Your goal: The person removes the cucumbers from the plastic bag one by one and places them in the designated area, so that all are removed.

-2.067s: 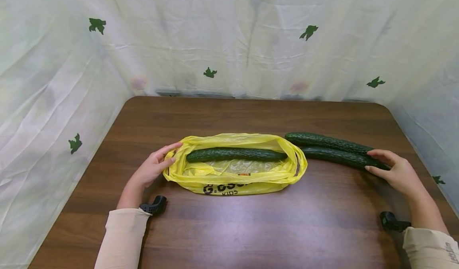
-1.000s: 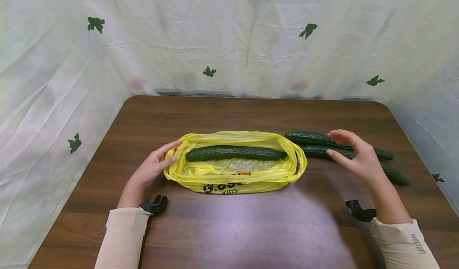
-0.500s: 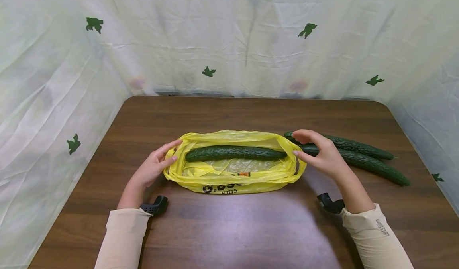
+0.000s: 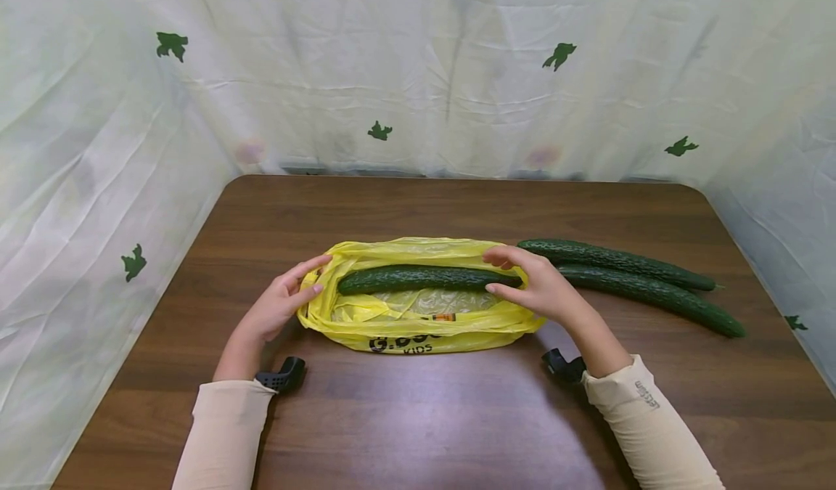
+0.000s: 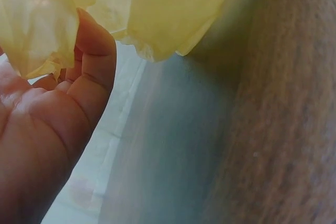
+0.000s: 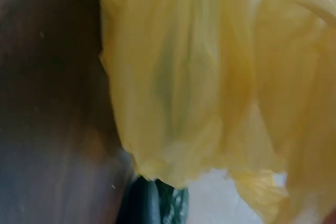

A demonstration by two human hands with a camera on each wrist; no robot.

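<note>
A yellow plastic bag lies on the table with its mouth spread wide, and one cucumber rests lengthwise inside it. My left hand holds the left rim of the bag; in the left wrist view the bag's yellow film sits between the curled fingers and the palm. My right hand is over the bag's right end, thumb and fingers apart, near the tip of the cucumber inside. Two more cucumbers, an upper one and a lower one, lie side by side to the right of the bag.
The brown wooden table stretches around the bag on all sides. Behind it hangs a pale curtain with green leaf-like patches. A black wrist device sits by the left sleeve, another by the right.
My right hand has let go of the cucumbers at the right and moved left over the bag's right end. My left hand has stayed at the bag's left rim.
</note>
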